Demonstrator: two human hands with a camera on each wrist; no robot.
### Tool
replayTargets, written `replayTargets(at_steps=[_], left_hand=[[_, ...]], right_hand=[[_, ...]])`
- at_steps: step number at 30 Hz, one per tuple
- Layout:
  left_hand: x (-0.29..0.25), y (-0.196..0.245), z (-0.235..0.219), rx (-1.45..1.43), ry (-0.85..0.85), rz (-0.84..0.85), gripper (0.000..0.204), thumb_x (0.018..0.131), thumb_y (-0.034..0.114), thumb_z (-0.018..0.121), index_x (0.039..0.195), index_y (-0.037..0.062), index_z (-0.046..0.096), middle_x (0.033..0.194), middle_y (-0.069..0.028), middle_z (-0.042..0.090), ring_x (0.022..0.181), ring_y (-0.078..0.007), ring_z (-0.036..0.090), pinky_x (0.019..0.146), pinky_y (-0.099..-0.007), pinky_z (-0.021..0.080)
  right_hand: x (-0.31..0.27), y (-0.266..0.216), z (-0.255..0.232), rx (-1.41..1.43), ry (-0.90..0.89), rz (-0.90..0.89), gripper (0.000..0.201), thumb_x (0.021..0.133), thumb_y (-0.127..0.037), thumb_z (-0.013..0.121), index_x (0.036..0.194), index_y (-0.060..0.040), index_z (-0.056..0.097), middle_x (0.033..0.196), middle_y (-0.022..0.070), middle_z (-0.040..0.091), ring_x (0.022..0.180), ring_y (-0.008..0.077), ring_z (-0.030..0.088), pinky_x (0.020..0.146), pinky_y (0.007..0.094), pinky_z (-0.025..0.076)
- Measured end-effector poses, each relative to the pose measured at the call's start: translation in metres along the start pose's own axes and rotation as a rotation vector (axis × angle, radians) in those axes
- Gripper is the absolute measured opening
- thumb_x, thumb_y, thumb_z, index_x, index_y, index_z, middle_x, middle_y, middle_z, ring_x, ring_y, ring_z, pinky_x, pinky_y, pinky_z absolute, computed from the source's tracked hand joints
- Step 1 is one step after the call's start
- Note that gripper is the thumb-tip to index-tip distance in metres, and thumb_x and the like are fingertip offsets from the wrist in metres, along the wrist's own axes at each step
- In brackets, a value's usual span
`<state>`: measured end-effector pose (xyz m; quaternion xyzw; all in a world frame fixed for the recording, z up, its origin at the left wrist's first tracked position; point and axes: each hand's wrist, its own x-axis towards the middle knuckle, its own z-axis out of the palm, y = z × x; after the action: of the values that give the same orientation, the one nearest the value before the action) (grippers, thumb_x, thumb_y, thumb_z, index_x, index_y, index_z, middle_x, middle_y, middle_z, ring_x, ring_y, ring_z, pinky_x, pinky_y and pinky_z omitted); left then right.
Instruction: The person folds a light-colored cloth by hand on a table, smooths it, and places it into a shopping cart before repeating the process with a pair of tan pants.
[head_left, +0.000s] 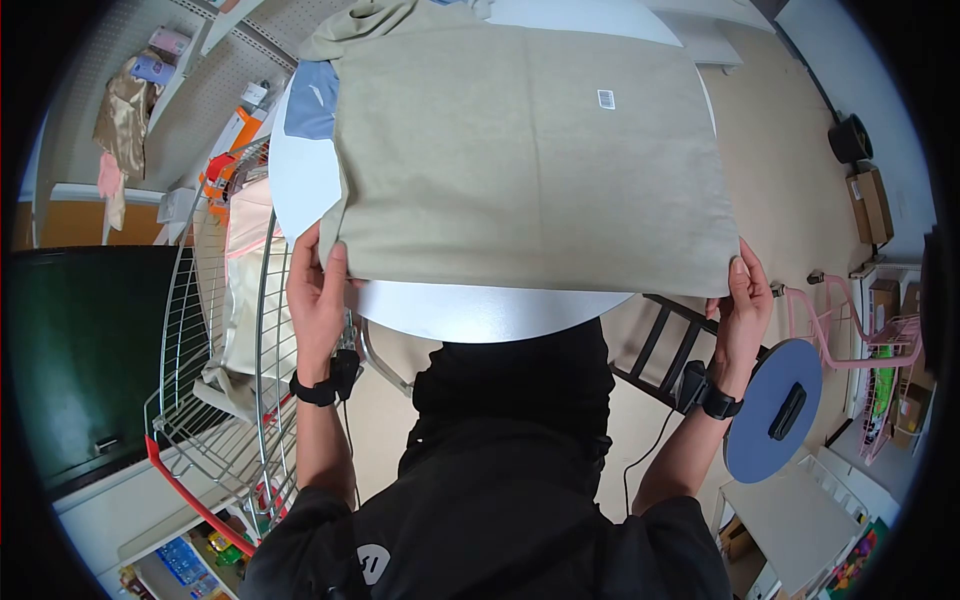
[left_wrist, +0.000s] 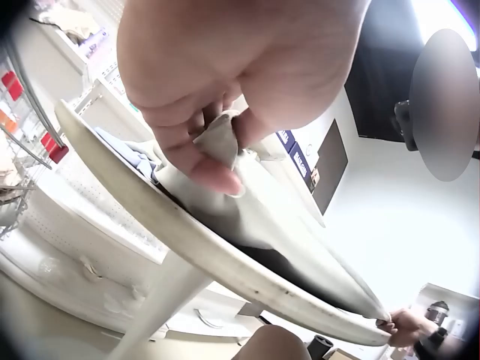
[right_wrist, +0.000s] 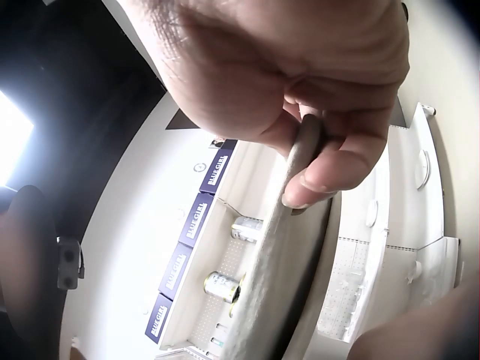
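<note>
A greyish-beige garment (head_left: 530,170) lies spread over a round white table (head_left: 470,312), its near edge pulled out straight. A small barcode label (head_left: 606,99) sits on its upper right part, and a faint crease runs down the middle. At the near left corner my left hand (head_left: 318,300) pinches the fabric between thumb and fingers. My right hand (head_left: 743,295) grips the near right corner, beyond the tabletop. In both wrist views the cloth edge (left_wrist: 217,142) is caught in the fingers, raised over the table rim. Blue cloth (head_left: 312,105) shows beneath at the left.
A wire shopping cart (head_left: 215,330) holding folded fabric stands close by my left arm. Right of me are a round blue seat (head_left: 765,420), a dark slatted frame (head_left: 665,345) and a pink cart (head_left: 850,320). Shelving (head_left: 190,60) with hanging cloth rises at the upper left.
</note>
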<state>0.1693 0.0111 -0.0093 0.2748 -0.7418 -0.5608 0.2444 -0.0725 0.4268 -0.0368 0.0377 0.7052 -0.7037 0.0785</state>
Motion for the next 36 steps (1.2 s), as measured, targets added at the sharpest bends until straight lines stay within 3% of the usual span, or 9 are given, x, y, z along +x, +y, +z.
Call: replayTargets(at_steps=[2,6,9,12,16,22,25,32,36], left_hand=[[0.000,-0.006,0.000,0.112,0.124,0.085,0.033,0.110,0.015,0.053,0.137,-0.0036,0.056,0.113,-0.0075,0.069,0.096,-0.0097,0.063,0.083,-0.0238,0.050],[-0.006,-0.012,-0.023,0.176,0.181,0.047,0.028,0.110,0.017,0.056,0.127,-0.0032,0.065,0.095,-0.0005,0.067,0.084,-0.0048,0.055,0.077,-0.0207,0.044],[-0.009,-0.020,-0.031,0.077,0.174,-0.032,0.028,0.105,0.016,0.065,0.126,-0.0025,0.065,0.085,0.0044,0.063,0.079,-0.0039,0.053,0.076,-0.0212,0.043],[-0.014,-0.014,-0.028,0.277,0.067,-0.040,0.034,0.097,0.014,0.073,0.126,-0.0029,0.065,0.075,0.0061,0.057,0.075,-0.0052,0.051,0.075,-0.0226,0.042],[-0.016,-0.011,-0.019,0.400,0.101,-0.059,0.035,0.095,0.014,0.075,0.126,-0.0012,0.066,0.073,0.0050,0.053,0.076,-0.0070,0.050,0.081,-0.0247,0.042],[-0.014,-0.012,-0.023,0.635,0.070,0.050,0.033,0.093,0.013,0.076,0.119,-0.0038,0.068,0.070,0.0010,0.053,0.072,-0.0099,0.050,0.074,-0.0283,0.043],[-0.015,-0.010,-0.022,0.654,0.093,-0.025,0.033,0.091,0.022,0.079,0.117,0.0023,0.070,0.073,-0.0012,0.057,0.076,-0.0182,0.051,0.085,-0.0357,0.037],[-0.022,-0.004,-0.021,0.723,0.101,-0.041,0.036,0.090,0.024,0.080,0.118,0.0042,0.071,0.077,-0.0007,0.058,0.081,-0.0181,0.052,0.087,-0.0357,0.035],[-0.026,-0.006,-0.023,0.690,0.107,-0.062,0.038,0.088,0.023,0.081,0.118,0.0030,0.071,0.076,-0.0006,0.057,0.082,-0.0182,0.054,0.085,-0.0365,0.037]], right_hand=[[-0.001,0.000,0.000,-0.016,0.021,-0.004,0.038,0.106,-0.021,0.061,0.139,-0.0013,0.061,0.074,-0.0005,0.065,0.049,0.0081,0.053,0.045,0.0226,0.042],[-0.004,0.001,-0.001,-0.043,0.031,0.015,0.039,0.106,-0.021,0.062,0.141,-0.0040,0.061,0.072,-0.0018,0.064,0.049,0.0079,0.053,0.045,0.0226,0.042],[-0.005,0.003,-0.001,-0.059,0.023,0.026,0.039,0.106,-0.021,0.062,0.141,-0.0058,0.060,0.071,-0.0027,0.063,0.049,0.0076,0.053,0.046,0.0225,0.042],[-0.006,0.004,-0.001,-0.084,0.026,0.034,0.039,0.106,-0.022,0.062,0.142,-0.0070,0.060,0.069,-0.0033,0.063,0.050,0.0074,0.054,0.047,0.0221,0.042],[-0.007,0.004,-0.001,-0.113,0.023,0.031,0.040,0.106,-0.023,0.061,0.143,-0.0077,0.059,0.069,-0.0030,0.064,0.051,0.0072,0.055,0.048,0.0218,0.042],[-0.012,0.007,-0.001,-0.132,-0.011,0.029,0.041,0.108,-0.022,0.058,0.145,-0.0061,0.055,0.074,-0.0002,0.066,0.055,0.0080,0.055,0.049,0.0227,0.043],[-0.015,0.014,-0.004,-0.121,-0.036,0.021,0.041,0.108,-0.022,0.056,0.146,-0.0047,0.054,0.071,0.0008,0.065,0.055,0.0090,0.056,0.049,0.0236,0.044],[-0.022,0.015,-0.005,-0.122,-0.070,0.025,0.041,0.109,-0.020,0.054,0.148,-0.0060,0.051,0.084,0.0020,0.069,0.057,0.0081,0.055,0.050,0.0224,0.043],[-0.029,0.014,-0.003,-0.123,-0.043,0.023,0.042,0.108,-0.019,0.055,0.148,-0.0040,0.051,0.074,0.0030,0.066,0.056,0.0101,0.056,0.051,0.0238,0.045]])
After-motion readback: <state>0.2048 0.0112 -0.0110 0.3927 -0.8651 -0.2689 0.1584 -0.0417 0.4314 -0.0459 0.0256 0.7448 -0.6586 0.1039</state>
